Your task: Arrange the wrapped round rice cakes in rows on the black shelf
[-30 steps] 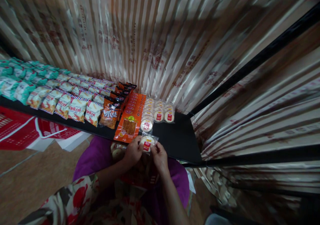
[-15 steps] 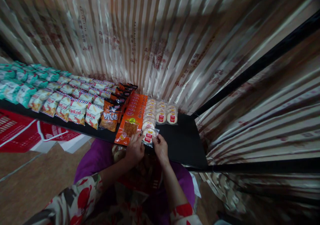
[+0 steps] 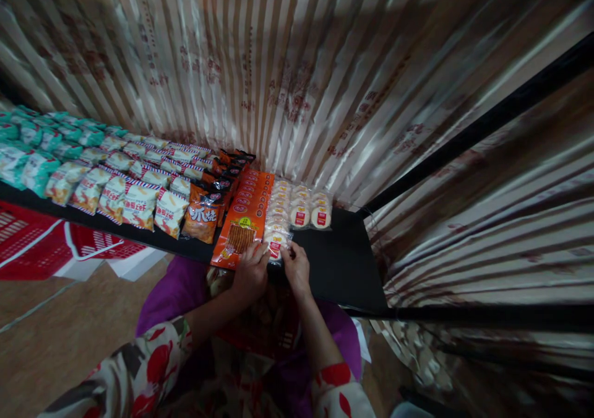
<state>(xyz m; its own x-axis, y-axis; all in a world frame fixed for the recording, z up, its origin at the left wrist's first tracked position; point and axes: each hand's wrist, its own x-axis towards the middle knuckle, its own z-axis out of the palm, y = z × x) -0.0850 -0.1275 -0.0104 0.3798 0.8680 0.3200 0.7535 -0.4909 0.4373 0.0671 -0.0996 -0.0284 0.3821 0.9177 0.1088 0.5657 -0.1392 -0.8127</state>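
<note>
Between my hands lies a clear packet of round white crackers (image 3: 276, 244) with a red label, at the front of a row of similar packets on a black shelf (image 3: 343, 257). My left hand (image 3: 252, 274) grips its left edge, beside an orange snack packet (image 3: 241, 235). On the other side, my right hand (image 3: 297, 268) has its fingers closed on the packet's right edge. Two more rows of the cracker packets (image 3: 310, 210) stand behind and to the right, red labels facing up.
Orange-and-black snack bags (image 3: 202, 215), white striped bags (image 3: 139, 202) and teal bags (image 3: 37, 171) fill the shelf leftward. A striped curtain (image 3: 297, 77) hangs behind. Black metal bars (image 3: 464, 136) frame the right side. Red baskets (image 3: 32, 244) sit below at left.
Both hands have pushed the cracker packet slightly back, closer against the row behind it. The view has shifted a little.
</note>
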